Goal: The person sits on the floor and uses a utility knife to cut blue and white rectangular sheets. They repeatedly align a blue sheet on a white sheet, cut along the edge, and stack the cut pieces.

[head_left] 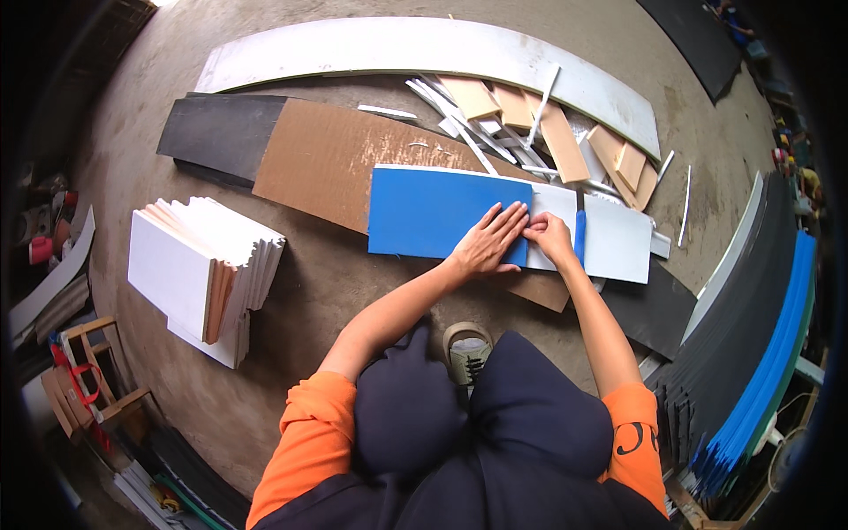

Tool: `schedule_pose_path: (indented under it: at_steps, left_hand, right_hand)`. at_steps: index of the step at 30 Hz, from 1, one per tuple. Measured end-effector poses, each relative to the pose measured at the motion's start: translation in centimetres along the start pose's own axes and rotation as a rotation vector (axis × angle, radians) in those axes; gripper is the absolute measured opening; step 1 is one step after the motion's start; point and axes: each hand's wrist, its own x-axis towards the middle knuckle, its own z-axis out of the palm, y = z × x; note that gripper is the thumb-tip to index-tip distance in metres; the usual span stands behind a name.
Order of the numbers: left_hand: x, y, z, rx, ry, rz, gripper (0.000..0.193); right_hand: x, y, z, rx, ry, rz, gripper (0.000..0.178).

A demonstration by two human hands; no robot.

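Sheet (pixel 415 212) blue; panel (pixel 620 240) white; board (pixel 309 163) brown, flecked paler; stack (pixel 172 247) white with peach layers; sleeves (pixel 311 433) orange.

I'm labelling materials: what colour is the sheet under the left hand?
The sheet is blue; see the head view.

Right hand (pixel 554 238): pinched contents unclear
Brown board (pixel 309 163): partly hidden under blue sheet (pixel 433 212)
Far black sheet (pixel 695 44): cut off

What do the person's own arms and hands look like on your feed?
The left hand and right hand are bare, with no gloves or watches showing. The orange fabric left sleeve is bunched near the elbow; the orange fabric right sleeve carries a dark curved marking.
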Motion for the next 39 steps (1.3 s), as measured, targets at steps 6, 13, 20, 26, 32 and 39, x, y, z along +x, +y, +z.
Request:
schedule_pose_path:
  at_steps: [6,13,20,26,32,39]
  left_hand:
    - [-8.9,-4.4,-2.9,0.186,0.350,-0.727,0.065]
    - [-12.5,-7.5,-4.0,-0.208,0.501,-0.925,0.063]
    - [-12.7,-8.4,-4.6,-0.250,0.520,-0.905,0.043]
    - [-12.6,-11.2,-5.8,-0.530,0.465,-0.950,0.028]
    - [-12.6,-11.7,-7.3,-0.868,0.467,-0.936,0.032]
    - [-12.9,-14.0,-8.2,-0.818,0.473,-0.966,0.031]
  right_hand:
    - [0.4,0.3,-0.4,-0.090,-0.060,0.007,0.029]
    - [1.1,1.1,-0.8,-0.043,-0.110,0.120,0.027]
    - [1.0,0.4,-1.0,-0.040,-0.108,0.178,0.027]
    - [0.9,0.3,-1.0,0.013,-0.104,0.170,0.021]
    - [0.1,-1.2,-1.0,0.070,-0.085,0.244,0.022]
    - [-0.3,-1.2,1.3,0.132,-0.027,0.232,0.024]
